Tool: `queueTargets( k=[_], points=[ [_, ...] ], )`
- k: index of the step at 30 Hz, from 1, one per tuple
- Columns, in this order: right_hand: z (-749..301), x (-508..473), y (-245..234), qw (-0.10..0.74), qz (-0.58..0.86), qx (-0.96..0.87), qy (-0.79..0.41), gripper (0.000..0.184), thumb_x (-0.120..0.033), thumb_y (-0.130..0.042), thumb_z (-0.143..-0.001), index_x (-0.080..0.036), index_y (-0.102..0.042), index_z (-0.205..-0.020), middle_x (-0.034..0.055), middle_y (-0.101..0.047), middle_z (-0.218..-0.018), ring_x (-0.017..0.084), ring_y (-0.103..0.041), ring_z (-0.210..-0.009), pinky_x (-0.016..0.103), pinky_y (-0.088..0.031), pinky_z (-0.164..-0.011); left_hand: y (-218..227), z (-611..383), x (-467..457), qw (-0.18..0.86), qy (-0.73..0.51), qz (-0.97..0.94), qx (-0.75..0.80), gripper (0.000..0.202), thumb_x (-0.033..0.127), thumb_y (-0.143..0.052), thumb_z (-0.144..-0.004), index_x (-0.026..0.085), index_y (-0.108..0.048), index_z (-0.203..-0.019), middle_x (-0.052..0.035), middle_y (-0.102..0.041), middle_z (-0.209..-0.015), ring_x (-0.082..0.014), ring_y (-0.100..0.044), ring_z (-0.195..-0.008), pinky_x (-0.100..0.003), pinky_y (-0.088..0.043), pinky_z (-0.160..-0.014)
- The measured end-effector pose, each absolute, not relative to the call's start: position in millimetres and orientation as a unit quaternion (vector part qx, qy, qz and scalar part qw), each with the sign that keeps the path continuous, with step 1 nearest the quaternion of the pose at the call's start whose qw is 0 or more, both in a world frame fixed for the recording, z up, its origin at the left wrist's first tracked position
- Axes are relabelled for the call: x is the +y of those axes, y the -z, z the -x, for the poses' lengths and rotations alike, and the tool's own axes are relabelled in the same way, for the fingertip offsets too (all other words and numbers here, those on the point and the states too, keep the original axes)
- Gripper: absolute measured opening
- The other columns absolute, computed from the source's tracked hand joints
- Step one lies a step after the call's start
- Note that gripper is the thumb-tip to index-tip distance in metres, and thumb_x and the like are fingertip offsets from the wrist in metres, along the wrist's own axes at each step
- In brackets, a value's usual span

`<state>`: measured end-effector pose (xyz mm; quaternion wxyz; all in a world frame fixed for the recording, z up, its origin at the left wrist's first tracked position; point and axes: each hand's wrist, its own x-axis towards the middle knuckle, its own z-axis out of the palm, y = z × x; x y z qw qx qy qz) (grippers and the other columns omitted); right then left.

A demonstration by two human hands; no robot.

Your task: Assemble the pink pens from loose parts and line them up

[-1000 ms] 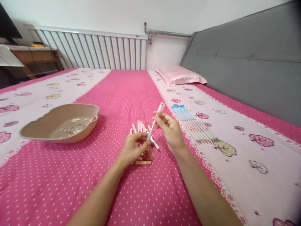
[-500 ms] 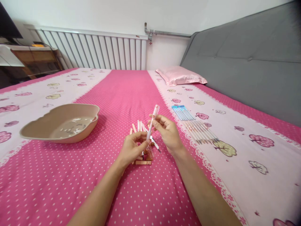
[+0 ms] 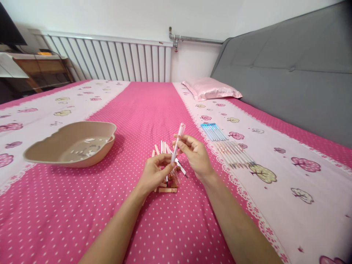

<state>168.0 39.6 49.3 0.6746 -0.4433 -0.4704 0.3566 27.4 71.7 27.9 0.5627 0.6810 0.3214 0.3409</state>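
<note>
Left hand (image 3: 153, 173) and right hand (image 3: 198, 156) pinched one tilted pen (image 3: 175, 149), lower end and upper barrel respectively; I judged a light, coaxial grip best.

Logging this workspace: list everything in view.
Held pen: 1, pink, centre
Loose pen parts: several, pink, white, tan, beneath pen
Blue-capped pens: several, blue, right
Clear pens: several, pinkish, right, nearer
Basin: 1, beige, left
Scraps: several, white, grey, in basin
Bedspread: 1, pink, white, underneath
Pillow: 1, pink, back right
Headboard: 1, grey, right
Radiator: 1, white, back
Pipe: 1, grey, beside radiator
Desk: 1, brown, back left
Screen: 1, black, on desk
Item: 1, orange, on desk
Wall: 1, white, back
Left hand: 1, bare, pen's lower end
Right hand: 1, bare, pen's upper half
</note>
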Motion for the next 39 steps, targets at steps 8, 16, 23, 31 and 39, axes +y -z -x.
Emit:
queueTargets(
  k=[8,16,23,31,39],
  points=[
    [-167,40,-49,0.670,0.438,-0.480,-0.358,0.020,-0.027,-0.061,-0.077,-0.019,-0.065,-0.095,0.0034,-0.068,-0.088,0.013,-0.060,-0.078,0.027,-0.048,-0.071,-27,-27,71,0.565,-0.340,-0.678,0.324,0.030,0.031,-0.066,-0.072,0.011,-0.065,-0.094,-0.0091,-0.070,-0.084,-0.0157,-0.064,-0.069,-0.021,-0.047,-0.057],
    [-167,39,-50,0.667,0.436,-0.483,-0.364,0.020,-0.028,-0.061,-0.078,-0.018,-0.064,-0.095,0.0041,-0.068,-0.090,0.014,-0.061,-0.080,0.029,-0.048,-0.072,-26,-27,72,0.581,-0.345,-0.666,0.316,0.033,0.032,-0.069,-0.070,0.011,-0.066,-0.097,-0.0093,-0.070,-0.085,-0.0167,-0.064,-0.073,-0.022,-0.049,-0.061],
    [-167,38,-49,0.664,0.432,-0.482,-0.375,0.019,-0.027,-0.061,-0.078,-0.019,-0.063,-0.095,0.0038,-0.068,-0.088,0.014,-0.062,-0.081,0.030,-0.049,-0.074,-23,-27,73,0.618,-0.348,-0.639,0.297,0.035,0.033,-0.070,-0.071,0.013,-0.066,-0.099,-0.0086,-0.070,-0.090,-0.0143,-0.064,-0.075,-0.020,-0.049,-0.066],
    [-167,38,-50,0.654,0.435,-0.473,-0.399,0.018,-0.025,-0.061,-0.078,-0.019,-0.063,-0.095,0.0035,-0.069,-0.086,0.012,-0.061,-0.076,0.030,-0.050,-0.074,-27,-27,70,0.628,-0.343,-0.627,0.308,0.036,0.035,-0.072,-0.069,0.013,-0.066,-0.097,-0.0080,-0.071,-0.086,-0.0145,-0.064,-0.070,-0.020,-0.049,-0.059],
    [-165,37,-51,0.636,0.439,-0.466,-0.431,0.023,-0.025,-0.062,-0.078,-0.020,-0.065,-0.100,0.0039,-0.069,-0.087,0.013,-0.063,-0.077,0.030,-0.051,-0.072,-34,-26,65,0.625,-0.345,-0.621,0.324,0.035,0.037,-0.070,-0.070,0.014,-0.066,-0.095,-0.0077,-0.071,-0.085,-0.0155,-0.065,-0.067,-0.023,-0.052,-0.057]
  ],
)
